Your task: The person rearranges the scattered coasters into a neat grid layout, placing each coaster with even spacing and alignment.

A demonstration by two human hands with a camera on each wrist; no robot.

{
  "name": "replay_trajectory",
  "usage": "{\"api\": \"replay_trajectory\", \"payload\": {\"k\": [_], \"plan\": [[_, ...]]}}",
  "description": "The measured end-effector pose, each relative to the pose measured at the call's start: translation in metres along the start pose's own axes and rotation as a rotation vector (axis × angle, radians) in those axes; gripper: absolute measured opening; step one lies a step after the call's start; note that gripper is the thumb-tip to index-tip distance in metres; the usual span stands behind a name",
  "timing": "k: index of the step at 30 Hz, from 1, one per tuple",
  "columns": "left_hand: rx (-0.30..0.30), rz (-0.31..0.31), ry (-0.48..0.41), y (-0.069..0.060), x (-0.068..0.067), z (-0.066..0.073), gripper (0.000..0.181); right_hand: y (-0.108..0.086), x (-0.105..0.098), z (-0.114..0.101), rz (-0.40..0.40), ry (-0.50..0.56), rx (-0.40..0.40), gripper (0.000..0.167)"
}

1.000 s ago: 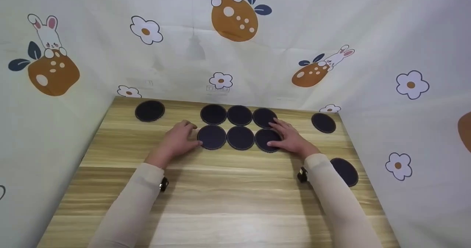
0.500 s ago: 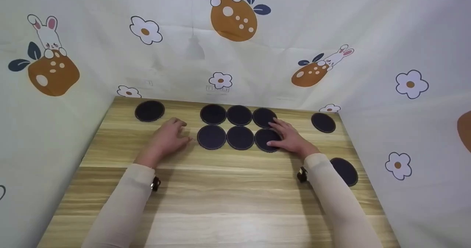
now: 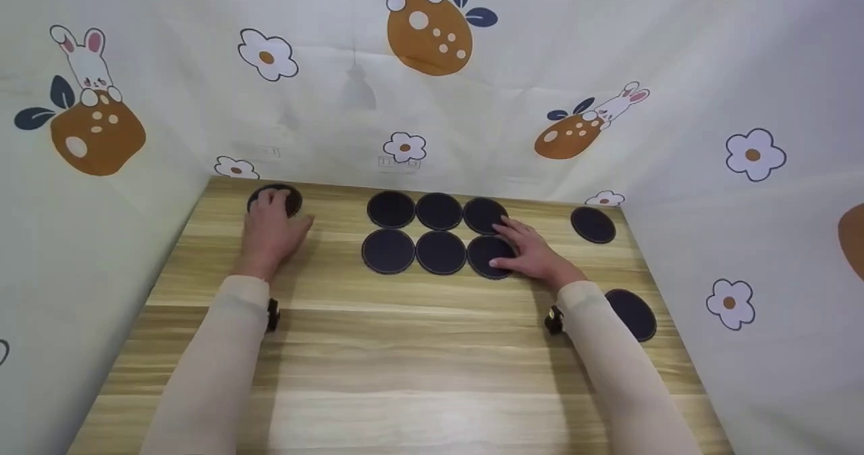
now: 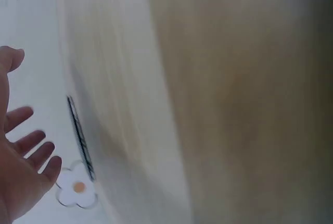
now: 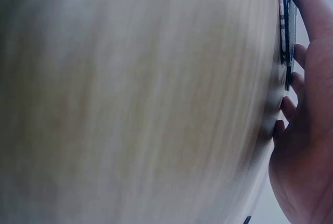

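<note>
The left hand (image 3: 271, 232) is over the far-left black coaster (image 3: 295, 202), fingers apart; whether they touch it is hard to tell. The right hand (image 3: 533, 251), fingers apart too, rests at the right end of six coasters (image 3: 441, 252) in two rows. The flat coaster might slip from fingertips, and a bumping right hand could bend the rows.

Round black coaster (image 3: 294, 203) lies flat far left on wooden table (image 3: 378, 367); matching coaster (image 3: 483, 253) at near-right corner of six-coaster block (image 3: 440, 253).
</note>
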State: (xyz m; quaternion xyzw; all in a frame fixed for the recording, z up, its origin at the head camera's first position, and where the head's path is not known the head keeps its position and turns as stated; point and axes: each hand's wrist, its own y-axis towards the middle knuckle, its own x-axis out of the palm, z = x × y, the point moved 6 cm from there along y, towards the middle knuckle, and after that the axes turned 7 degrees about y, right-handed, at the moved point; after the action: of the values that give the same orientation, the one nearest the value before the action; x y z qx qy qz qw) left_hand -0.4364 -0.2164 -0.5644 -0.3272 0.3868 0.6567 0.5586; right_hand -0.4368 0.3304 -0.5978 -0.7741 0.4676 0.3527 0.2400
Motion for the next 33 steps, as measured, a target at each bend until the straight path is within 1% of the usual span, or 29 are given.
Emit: {"api": "replay_trajectory", "payload": {"k": [2, 5, 8, 11, 15, 20, 23, 29, 33], "plan": [[-0.051, 0.007, -0.017, 0.006, -0.001, -0.01, 0.087, 0.0, 0.0, 0.001, -0.002, -0.005, 0.005, 0.091], [-0.117, 0.0, -0.053, 0.015, 0.001, -0.024, 0.101, 0.0, 0.0, 0.001, 0.002, -0.009, 0.002, 0.09], [-0.178, -0.009, -0.104, 0.02, 0.003, -0.038, 0.114, 0.0, 0.001, 0.0, 0.003, -0.016, -0.003, 0.09], [-0.208, -0.018, -0.145, 0.021, 0.004, -0.05, 0.122, 0.001, 0.002, -0.001, 0.001, -0.017, -0.009, 0.09], [-0.197, -0.029, -0.168, 0.019, 0.004, -0.061, 0.124, 0.003, 0.003, -0.003, -0.004, -0.009, -0.01, 0.09], [-0.144, -0.045, -0.123, 0.019, 0.003, -0.066, 0.124, 0.002, 0.003, -0.005, -0.004, -0.013, -0.006, 0.09], [-0.117, -0.039, -0.11, 0.02, 0.003, -0.068, 0.117, 0.002, 0.001, -0.006, 0.003, -0.006, -0.008, 0.09], [-0.079, 0.005, -0.148, 0.021, 0.003, -0.068, 0.102, 0.0, -0.001, -0.002, 0.004, -0.011, -0.006, 0.09], [-0.073, -0.002, -0.144, 0.022, 0.004, -0.067, 0.099, -0.001, -0.001, -0.002, 0.005, -0.005, -0.001, 0.09]]}}
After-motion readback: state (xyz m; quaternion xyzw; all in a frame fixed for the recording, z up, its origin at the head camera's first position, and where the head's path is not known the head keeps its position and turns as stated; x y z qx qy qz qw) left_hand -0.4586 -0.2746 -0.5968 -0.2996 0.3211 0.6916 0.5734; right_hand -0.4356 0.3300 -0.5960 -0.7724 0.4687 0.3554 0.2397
